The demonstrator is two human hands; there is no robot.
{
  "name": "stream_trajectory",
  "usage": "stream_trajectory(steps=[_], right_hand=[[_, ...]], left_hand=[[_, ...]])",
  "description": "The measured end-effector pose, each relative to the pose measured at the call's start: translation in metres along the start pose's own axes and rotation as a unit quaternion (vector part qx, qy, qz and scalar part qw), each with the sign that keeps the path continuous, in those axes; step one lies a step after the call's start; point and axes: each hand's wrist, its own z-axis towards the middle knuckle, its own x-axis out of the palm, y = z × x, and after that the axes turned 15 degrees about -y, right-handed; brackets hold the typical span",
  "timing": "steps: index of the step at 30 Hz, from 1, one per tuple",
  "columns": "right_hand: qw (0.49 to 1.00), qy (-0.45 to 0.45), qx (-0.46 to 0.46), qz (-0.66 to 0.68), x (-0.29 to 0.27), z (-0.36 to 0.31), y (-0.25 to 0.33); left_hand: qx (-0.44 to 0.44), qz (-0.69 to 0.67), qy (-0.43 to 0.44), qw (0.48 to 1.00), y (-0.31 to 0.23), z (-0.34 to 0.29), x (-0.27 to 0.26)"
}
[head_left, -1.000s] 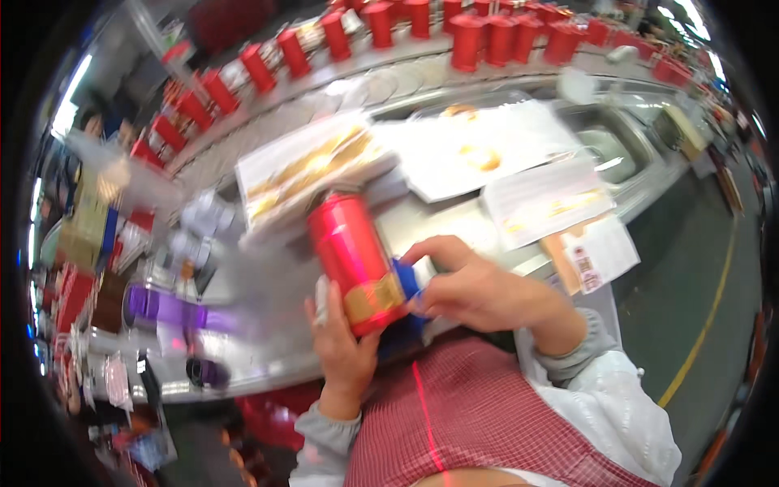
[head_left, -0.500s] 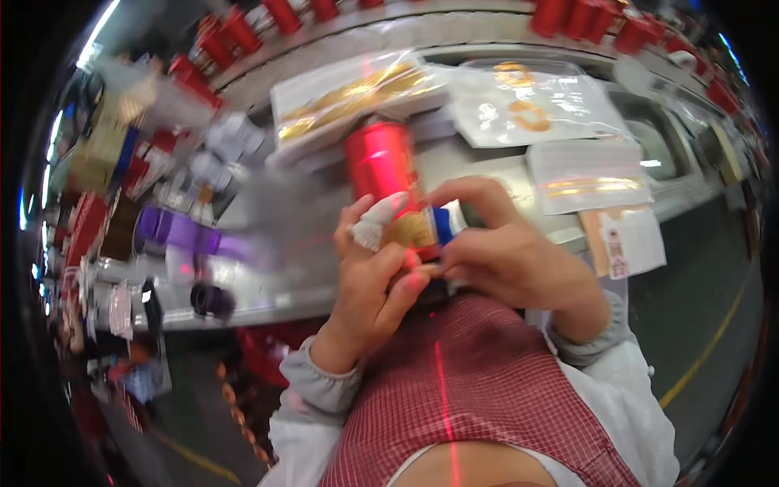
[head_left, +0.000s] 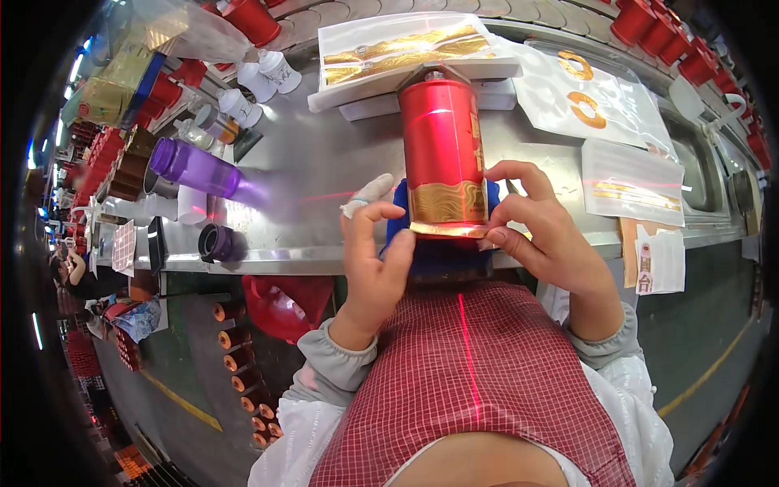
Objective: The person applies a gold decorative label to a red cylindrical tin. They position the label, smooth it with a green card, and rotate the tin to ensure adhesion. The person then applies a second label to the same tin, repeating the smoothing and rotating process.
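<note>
A red bottle with a gold wavy band lies on a blue padded rest, its neck away from me in a metal bracket. A narrow gold strip runs along the near edge of its base. My left hand is at the strip's left end, thumb against it and index finger curled close by. One of its fingers wears a white cover. At the right end, the thumb and index finger of my right hand pinch the strip, with another finger touching the bottle's side.
Gold decal sheets lie behind the bottle. Ring decals and a gold-strip sheet are at the right, near a sink. A purple flask, its dark lid and small white bottles stand left. Red bottles line the back.
My hands have moved apart from close together to opposite sides of the bottle's base. The gold strip now shows stretched between them. The view has shifted, and the bottle appears straighter.
</note>
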Motion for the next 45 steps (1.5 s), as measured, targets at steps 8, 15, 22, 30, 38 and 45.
stream_trajectory(steps=[8, 15, 22, 30, 38, 45], right_hand=[[1.000, 0.011, 0.001, 0.011, -0.001, 0.001, 0.001], [1.000, 0.015, 0.015, 0.006, -0.003, -0.001, -0.004], [0.999, 0.023, 0.028, 0.011, -0.003, -0.002, -0.007], [0.999, 0.025, 0.026, 0.018, -0.008, -0.001, -0.007], [0.999, 0.027, 0.023, 0.017, -0.010, -0.002, -0.013], [0.998, 0.033, 0.039, 0.026, -0.009, -0.003, -0.015]], left_hand=[[-0.072, -0.105, 0.025, 0.991, 0.012, 0.001, 0.015], [-0.117, -0.137, 0.014, 0.984, 0.014, -0.007, 0.024], [-0.203, -0.242, 0.007, 0.949, 0.008, -0.005, 0.023], [-0.155, -0.166, 0.012, 0.974, 0.017, -0.006, 0.025], [-0.188, -0.192, 0.011, 0.963, 0.006, -0.005, 0.027], [-0.192, -0.220, 0.007, 0.956, 0.007, -0.004, 0.025]])
